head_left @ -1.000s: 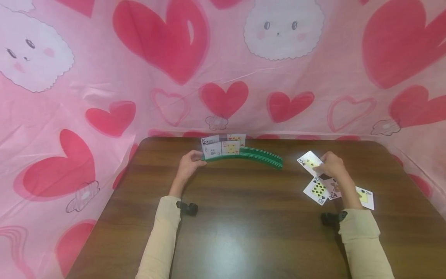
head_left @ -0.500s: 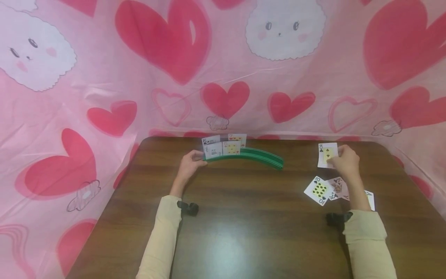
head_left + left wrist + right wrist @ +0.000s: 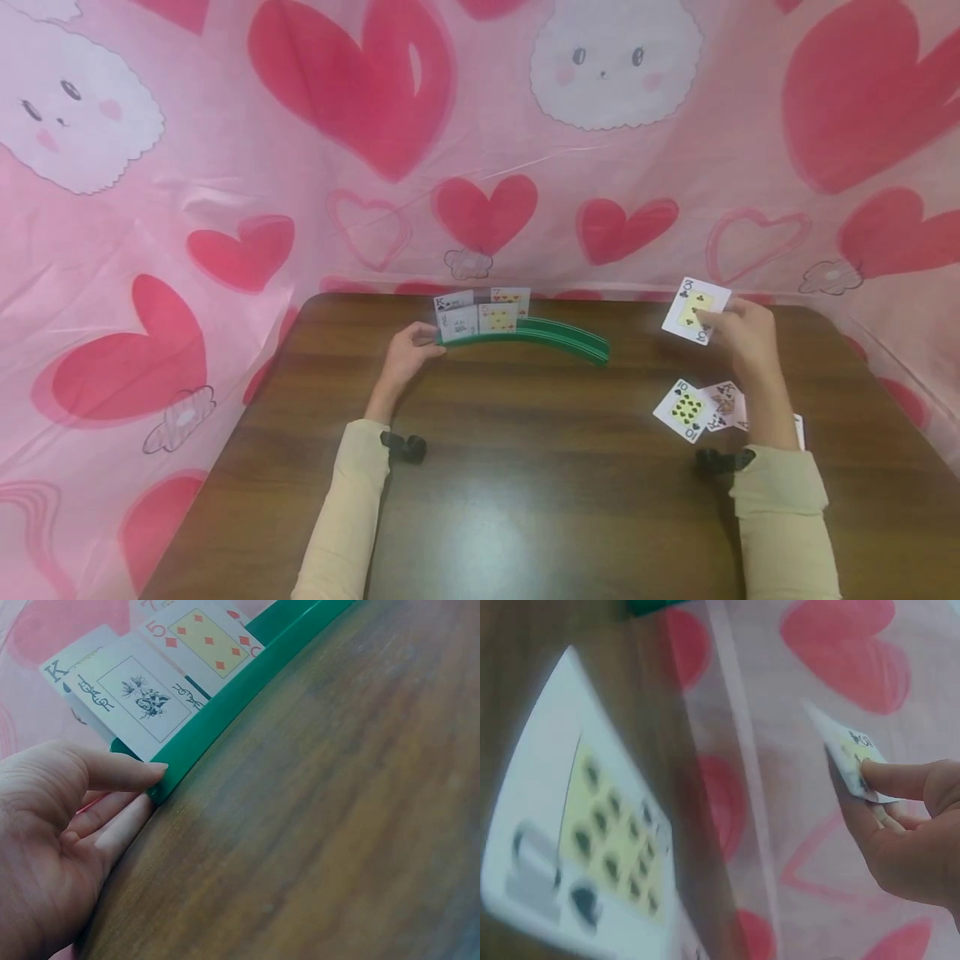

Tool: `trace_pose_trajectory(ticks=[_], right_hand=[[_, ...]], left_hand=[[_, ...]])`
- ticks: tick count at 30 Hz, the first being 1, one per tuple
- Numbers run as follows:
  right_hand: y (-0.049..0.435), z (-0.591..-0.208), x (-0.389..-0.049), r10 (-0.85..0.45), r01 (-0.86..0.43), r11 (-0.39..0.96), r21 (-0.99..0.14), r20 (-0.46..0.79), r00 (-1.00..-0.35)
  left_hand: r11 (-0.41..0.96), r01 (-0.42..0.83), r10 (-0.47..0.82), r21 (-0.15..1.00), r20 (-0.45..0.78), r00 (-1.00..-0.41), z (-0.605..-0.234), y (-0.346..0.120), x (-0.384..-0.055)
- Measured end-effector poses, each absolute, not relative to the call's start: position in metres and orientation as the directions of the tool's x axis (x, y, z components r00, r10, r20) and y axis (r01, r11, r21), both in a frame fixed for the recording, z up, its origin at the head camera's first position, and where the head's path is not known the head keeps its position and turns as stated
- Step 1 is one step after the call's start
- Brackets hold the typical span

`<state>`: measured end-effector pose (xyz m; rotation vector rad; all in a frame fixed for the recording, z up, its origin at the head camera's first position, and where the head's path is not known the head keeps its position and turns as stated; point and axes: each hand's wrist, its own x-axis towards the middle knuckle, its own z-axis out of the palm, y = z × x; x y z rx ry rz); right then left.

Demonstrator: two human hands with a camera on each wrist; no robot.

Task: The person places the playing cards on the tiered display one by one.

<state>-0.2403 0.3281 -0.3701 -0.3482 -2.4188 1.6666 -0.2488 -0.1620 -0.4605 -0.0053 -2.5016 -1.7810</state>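
Behind the brown wooden table (image 3: 480, 475), where my forearms reach across, rises a pink cloth (image 3: 558, 158) printed with hearts. Near the table's far edge sits the curved green holder (image 3: 566, 341). My left hand (image 3: 407, 354) pinches its left end between thumb and fingers; my right hand (image 3: 752, 337), well apart from its other end, pinches the three of clubs (image 3: 696, 310) above the table. Nearer me, the ten of spades (image 3: 684, 410) lies beside a face card (image 3: 725, 405). Upright in the holder, the joker (image 3: 457, 325) fronts a king (image 3: 452, 297), and the five of diamonds (image 3: 497, 318) a seven (image 3: 512, 295).
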Motion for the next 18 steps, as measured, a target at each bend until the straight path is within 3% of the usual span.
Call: trace_pose_trajectory(ticks=[8, 18], right_hand=[[0.292, -0.362, -0.245, 0.241, 0.002, 0.279, -0.960, 0.068, -0.968], [0.250, -0.359, -0.257, 0.176, -0.059, 0.041, -0.997, 0.066, -0.982]], left_hand=[[0.351, 0.046, -0.026, 0.935, 0.059, -0.998, -0.457, -0.163, -0.246], [0.368, 0.043, -0.024, 0.929, 0.056, -0.998, -0.460, -0.164, -0.247]])
